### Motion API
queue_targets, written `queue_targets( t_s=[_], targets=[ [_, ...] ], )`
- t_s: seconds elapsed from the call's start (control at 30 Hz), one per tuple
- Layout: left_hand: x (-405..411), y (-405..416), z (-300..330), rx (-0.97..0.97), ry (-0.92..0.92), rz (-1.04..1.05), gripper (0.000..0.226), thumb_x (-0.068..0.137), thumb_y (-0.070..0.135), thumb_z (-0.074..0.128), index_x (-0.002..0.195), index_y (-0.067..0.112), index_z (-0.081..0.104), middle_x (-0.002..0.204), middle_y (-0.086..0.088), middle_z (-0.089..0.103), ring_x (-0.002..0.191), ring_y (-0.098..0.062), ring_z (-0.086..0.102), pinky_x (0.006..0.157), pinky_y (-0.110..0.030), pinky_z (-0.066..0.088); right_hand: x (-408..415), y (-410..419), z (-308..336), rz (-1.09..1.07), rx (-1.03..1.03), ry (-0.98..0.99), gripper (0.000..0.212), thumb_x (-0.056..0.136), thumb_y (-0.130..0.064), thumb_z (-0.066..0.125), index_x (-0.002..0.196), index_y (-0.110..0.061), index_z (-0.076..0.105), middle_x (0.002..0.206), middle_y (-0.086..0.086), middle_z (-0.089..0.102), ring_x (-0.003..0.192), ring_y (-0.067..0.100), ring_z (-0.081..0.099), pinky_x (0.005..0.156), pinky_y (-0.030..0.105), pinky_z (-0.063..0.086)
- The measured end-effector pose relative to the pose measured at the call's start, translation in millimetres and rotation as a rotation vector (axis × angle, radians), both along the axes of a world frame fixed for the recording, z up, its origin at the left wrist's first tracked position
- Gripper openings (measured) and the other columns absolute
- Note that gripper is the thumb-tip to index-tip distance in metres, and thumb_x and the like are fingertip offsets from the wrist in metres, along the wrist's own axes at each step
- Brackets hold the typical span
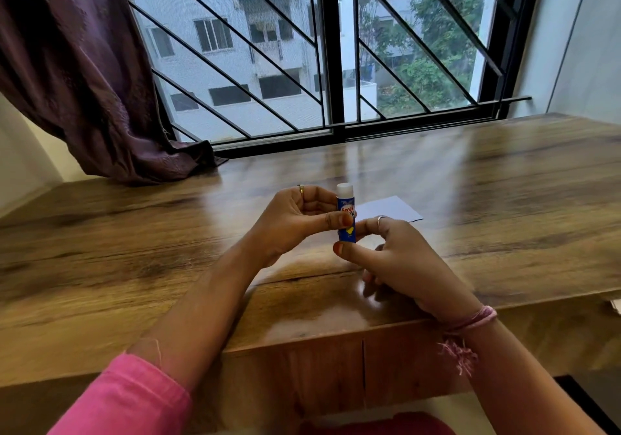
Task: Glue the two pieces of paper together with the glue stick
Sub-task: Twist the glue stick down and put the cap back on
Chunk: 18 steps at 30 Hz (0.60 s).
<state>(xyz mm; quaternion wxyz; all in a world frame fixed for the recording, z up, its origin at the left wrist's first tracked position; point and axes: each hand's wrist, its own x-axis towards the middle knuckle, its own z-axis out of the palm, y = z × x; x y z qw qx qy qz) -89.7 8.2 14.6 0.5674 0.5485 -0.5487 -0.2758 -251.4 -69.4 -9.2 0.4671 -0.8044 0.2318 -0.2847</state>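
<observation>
- The glue stick (346, 214) stands upright in the air above the table (134, 250), held between both hands, with its white end up (whether this is a cap or bare glue, the picture does not show clearly).
- The left hand (295, 223) pinches the blue barrel with thumb and fingers; the right hand (396, 253) pinches its lower end with thumb and forefinger.
- One piece of paper (389, 211) lies flat on the table just behind the hands; a second piece cannot be made out.
- As a judgement, the task is at its beginning: no glue seems applied, nothing is joined, and spreading and pressing are left.
- On the label only the red letters "fevi" can be read; the rest is covered by the thumb.
</observation>
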Motion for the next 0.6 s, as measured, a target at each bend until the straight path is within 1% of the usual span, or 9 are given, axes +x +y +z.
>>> queue_targets(
  t_s=[0.07, 0.13, 0.2, 0.23, 0.3, 0.37, 0.47, 0.53, 0.6],
  targets=[
    [-0.1, 0.1, -0.4, 0.005, -0.005, -0.004, 0.029, 0.066, 0.019, 0.078, 0.093, 0.013, 0.069, 0.092, -0.004, 0.076, 0.093, -0.022, 0.071, 0.080, -0.028, 0.056, -0.1, -2.0, -1.3, -0.011, -0.012, -0.010, 0.013, 0.074, -0.035, 0.076, 0.076, -0.031, 0.063, 0.046, -0.020, 0.059, 0.044, -0.008, 0.054, 0.055, 0.019, 0.036],
    [-0.8, -0.1, -1.1, 0.008, -0.016, -0.010, 0.029, 0.066, 0.019, 0.078, 0.092, 0.013, 0.069, 0.093, -0.005, 0.075, 0.095, -0.024, 0.071, 0.082, -0.030, 0.056, 0.6, -2.4, -1.3, -0.037, -0.044, 0.009, 0.017, 0.072, -0.036, 0.077, 0.071, -0.033, 0.061, 0.043, -0.027, 0.057, 0.044, -0.009, 0.053, 0.053, 0.016, 0.034],
    [-1.7, -0.8, -1.7, 0.011, -0.024, -0.008, 0.029, 0.065, 0.020, 0.079, 0.091, 0.014, 0.070, 0.094, -0.006, 0.075, 0.095, -0.025, 0.070, 0.083, -0.032, 0.056, 1.9, -2.0, -1.7, -0.077, -0.092, 0.033, 0.023, 0.069, -0.042, 0.078, 0.069, -0.033, 0.057, 0.050, -0.018, 0.062, 0.049, -0.004, 0.055, 0.052, 0.016, 0.035],
    [-1.7, -1.3, -2.0, 0.011, -0.029, -0.004, 0.030, 0.064, 0.020, 0.079, 0.092, 0.013, 0.070, 0.094, -0.007, 0.075, 0.095, -0.025, 0.070, 0.084, -0.034, 0.056, 2.2, -1.5, -1.9, -0.101, -0.114, 0.040, 0.026, 0.067, -0.045, 0.079, 0.069, -0.032, 0.056, 0.059, -0.012, 0.064, 0.055, -0.001, 0.056, 0.053, 0.019, 0.037],
    [-1.9, -2.1, -2.2, 0.007, -0.037, -0.001, 0.031, 0.065, 0.020, 0.079, 0.094, 0.012, 0.069, 0.095, -0.006, 0.075, 0.095, -0.025, 0.070, 0.084, -0.035, 0.056, 1.8, -0.5, -1.9, -0.136, -0.140, 0.043, 0.033, 0.064, -0.049, 0.079, 0.071, -0.030, 0.053, 0.076, -0.008, 0.061, 0.065, 0.007, 0.057, 0.059, 0.027, 0.045],
    [-2.0, -2.5, -2.2, 0.001, -0.036, -0.009, 0.031, 0.066, 0.020, 0.079, 0.094, 0.012, 0.069, 0.095, -0.006, 0.075, 0.095, -0.025, 0.070, 0.083, -0.033, 0.057, 0.9, 0.9, -1.3, -0.141, -0.137, 0.037, 0.037, 0.064, -0.050, 0.079, 0.072, -0.027, 0.051, 0.082, -0.003, 0.060, 0.070, 0.018, 0.062, 0.065, 0.037, 0.053],
    [-1.9, -2.3, -2.0, -0.010, -0.037, -0.014, 0.029, 0.066, 0.020, 0.079, 0.093, 0.014, 0.070, 0.094, -0.004, 0.076, 0.094, -0.023, 0.071, 0.081, -0.030, 0.057, 0.9, 2.4, 0.3, -0.124, -0.137, 0.040, 0.039, 0.066, -0.049, 0.079, 0.073, -0.027, 0.048, 0.083, 0.001, 0.061, 0.072, 0.025, 0.063, 0.070, 0.045, 0.055],
    [-0.6, -1.7, -1.7, -0.021, -0.016, -0.020, 0.027, 0.067, 0.019, 0.078, 0.093, 0.016, 0.070, 0.094, -0.005, 0.076, 0.094, -0.023, 0.071, 0.081, -0.030, 0.056, 1.2, 2.2, 0.6, -0.099, -0.109, 0.032, 0.037, 0.066, -0.049, 0.078, 0.077, -0.027, 0.050, 0.076, 0.000, 0.061, 0.068, 0.023, 0.064, 0.066, 0.042, 0.055],
    [1.3, -1.0, -1.0, -0.023, 0.013, -0.034, 0.027, 0.068, 0.018, 0.078, 0.093, 0.016, 0.070, 0.093, -0.005, 0.075, 0.093, -0.022, 0.071, 0.079, -0.028, 0.056, 0.5, 2.0, 0.2, -0.056, -0.025, -0.012, 0.038, 0.066, -0.048, 0.079, 0.085, -0.026, 0.054, 0.072, -0.005, 0.062, 0.054, 0.017, 0.065, 0.054, 0.032, 0.052]
  ],
)
